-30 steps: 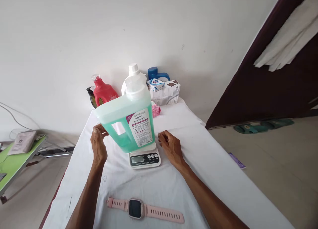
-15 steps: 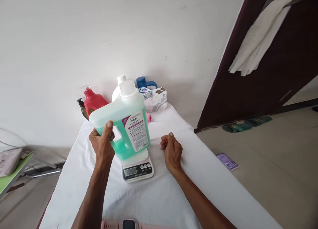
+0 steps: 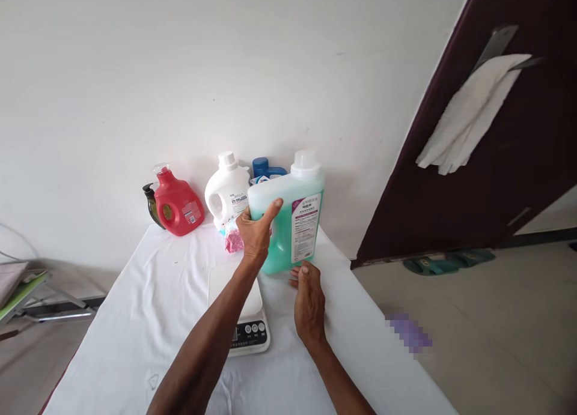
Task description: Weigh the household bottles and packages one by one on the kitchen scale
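Observation:
My left hand is wrapped round the handle of a translucent jug of green liquid with a white cap and a white-and-purple label. The jug stands nearly upright, to the right of and beyond a white kitchen scale. Whether its base touches the cloth I cannot tell. My right hand is beside the jug's lower front edge, thumb up and fingers loosely bent and apart, holding nothing. My left forearm covers part of the scale and its display.
Along the wall stand a red bottle, a dark pump bottle, a white jug and a blue-capped bottle. A pink packet lies before them. White cloth covers the table. A towel hangs on the door.
The green jug has gone from over the scale to the right and back, carried by my left hand. The scale's platform now shows. My right hand has come close to the jug's base.

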